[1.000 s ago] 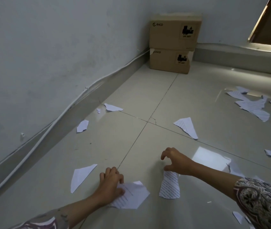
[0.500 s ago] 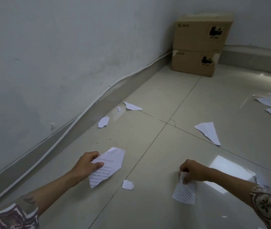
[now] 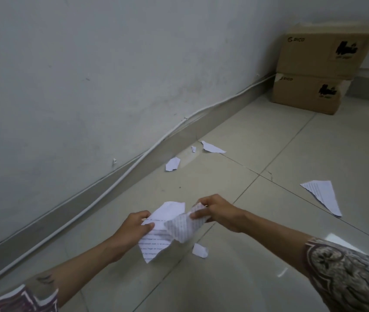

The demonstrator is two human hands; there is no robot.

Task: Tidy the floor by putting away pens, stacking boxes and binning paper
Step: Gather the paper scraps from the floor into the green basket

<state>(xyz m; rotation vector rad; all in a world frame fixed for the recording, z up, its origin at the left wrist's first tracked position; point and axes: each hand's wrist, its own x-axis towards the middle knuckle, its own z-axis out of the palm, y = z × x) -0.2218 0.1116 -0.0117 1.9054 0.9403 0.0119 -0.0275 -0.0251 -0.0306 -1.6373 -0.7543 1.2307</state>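
Left hand (image 3: 134,226) is pinching a printed paper sheet (image 3: 156,235), thumb on top, sheet hanging below the fingers. Right hand (image 3: 218,213) is gripping a crumpled lined scrap (image 3: 184,226), fingers curled round its top edge. The two papers are overlapping between the hands. Small scrap (image 3: 200,250) is lying on the floor (image 3: 235,278) just below the right fingers. Two stacked boxes (image 3: 318,73) are sitting far beyond, in the corner.

Patterned short sleeves (image 3: 354,275); small forearm tattoo (image 3: 45,279).
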